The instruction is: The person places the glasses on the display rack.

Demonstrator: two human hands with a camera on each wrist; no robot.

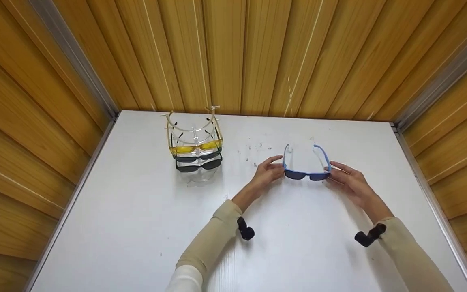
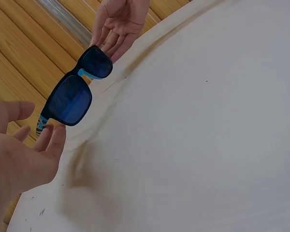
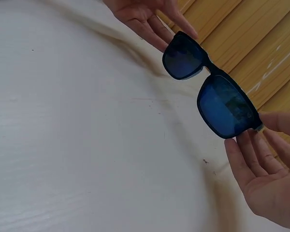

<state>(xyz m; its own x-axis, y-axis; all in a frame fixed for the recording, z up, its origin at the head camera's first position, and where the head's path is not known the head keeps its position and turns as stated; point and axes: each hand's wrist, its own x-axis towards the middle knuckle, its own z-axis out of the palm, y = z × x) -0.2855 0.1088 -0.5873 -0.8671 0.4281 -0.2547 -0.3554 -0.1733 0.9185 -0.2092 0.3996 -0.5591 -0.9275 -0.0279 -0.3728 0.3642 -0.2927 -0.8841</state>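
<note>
Blue-framed sunglasses with dark lenses are held between both hands, lenses facing the person and temples open toward the back wall. In the head view my left hand holds them at the left hinge, one finger stretched out past the frame. At the opposite hinge, my right hand grips the other corner. Both wrist views show the sunglasses raised off the table, fingertips of the left hand under one corner. From the right wrist, the right hand is seen with fingers around the near hinge.
Left of the hands, a clear display stand carries yellow glasses above two dark pairs, the lower being black sunglasses. Everything is on a white table. Wood-look panels wall it at the back and sides.
</note>
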